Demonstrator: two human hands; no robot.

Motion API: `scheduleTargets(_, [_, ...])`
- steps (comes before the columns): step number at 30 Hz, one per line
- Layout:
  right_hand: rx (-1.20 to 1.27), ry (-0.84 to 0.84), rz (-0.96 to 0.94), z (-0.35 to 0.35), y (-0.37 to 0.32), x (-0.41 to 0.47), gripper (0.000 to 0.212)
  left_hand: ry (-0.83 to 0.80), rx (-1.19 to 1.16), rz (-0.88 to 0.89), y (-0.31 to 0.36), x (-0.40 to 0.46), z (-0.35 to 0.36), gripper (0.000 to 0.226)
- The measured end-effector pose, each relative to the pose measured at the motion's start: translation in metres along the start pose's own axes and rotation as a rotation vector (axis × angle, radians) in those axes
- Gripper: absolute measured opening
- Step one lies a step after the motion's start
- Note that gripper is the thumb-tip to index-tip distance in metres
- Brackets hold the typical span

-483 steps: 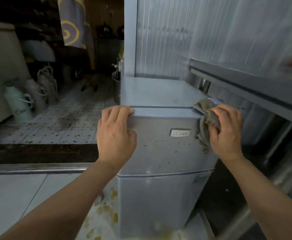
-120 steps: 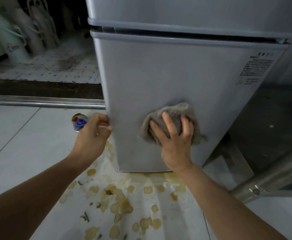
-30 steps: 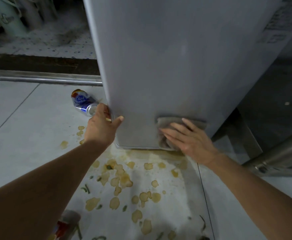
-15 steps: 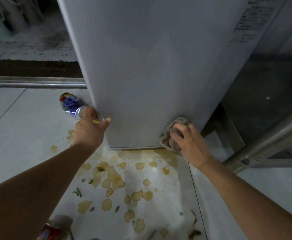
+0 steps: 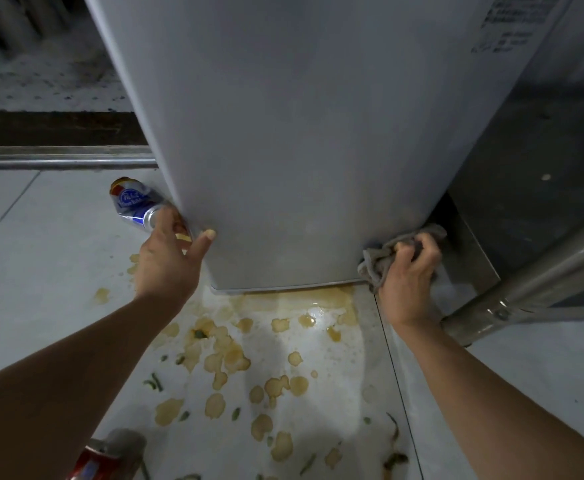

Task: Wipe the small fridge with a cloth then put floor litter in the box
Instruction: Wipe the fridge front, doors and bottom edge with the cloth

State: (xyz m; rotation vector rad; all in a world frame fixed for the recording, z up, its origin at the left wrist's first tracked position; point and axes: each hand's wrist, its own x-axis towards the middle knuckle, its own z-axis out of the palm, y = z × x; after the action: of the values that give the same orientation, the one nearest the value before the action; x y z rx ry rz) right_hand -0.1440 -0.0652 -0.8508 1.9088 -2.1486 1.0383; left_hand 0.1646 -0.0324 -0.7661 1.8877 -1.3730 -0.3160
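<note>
The small grey fridge [image 5: 304,133] fills the upper middle of the head view, seen from close up and above. My right hand [image 5: 410,271] is closed around a bunched grey cloth [image 5: 384,252] pressed against the fridge's lower right corner. My left hand [image 5: 169,259] holds the lower left edge, thumb on the front face. A crushed blue and white can [image 5: 134,204] lies on the floor just behind my left hand. A red can [image 5: 93,464] lies at the bottom edge. No box is in view.
Yellow-brown spill patches [image 5: 235,358] and green scraps [image 5: 153,381] cover the white floor tiles in front of the fridge. A metal door rail [image 5: 58,162] runs along the left. A steel table leg [image 5: 526,285] slants at the right.
My right hand has slid the cloth from the lower front face rightward to the fridge's bottom right corner and bunched it. The left hand kept its grip on the left edge.
</note>
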Motion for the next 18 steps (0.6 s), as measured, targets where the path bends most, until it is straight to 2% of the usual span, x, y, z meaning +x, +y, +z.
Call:
scheduleTargets(4, [0.037, -0.050, 0.007, -0.010, -0.009, 0.004, 0.039, 0.003, 0.008, -0.005, -0.003, 0.000, 0.001, 0.030])
scheduleTargets(8, [0.232, 0.190, 0.094, -0.019, -0.033, 0.020, 0.031, 0.005, -0.011, -0.003, -0.006, -0.001, 0.004, 0.031])
scheduleTargets(10, [0.251, 0.204, 0.143, -0.013, -0.037, 0.021, 0.035, 0.004, -0.009, 0.001, -0.007, -0.001, 0.004, 0.031])
scheduleTargets(13, [0.261, 0.065, 0.381, -0.001, -0.032, 0.016, 0.046, 0.018, 0.008, -0.009, -0.006, -0.001, 0.004, 0.034])
scheduleTargets(18, [0.327, -0.118, 0.756, 0.012, -0.024, 0.022, 0.051, 0.004, -0.016, -0.013, -0.004, -0.001, 0.003, 0.037])
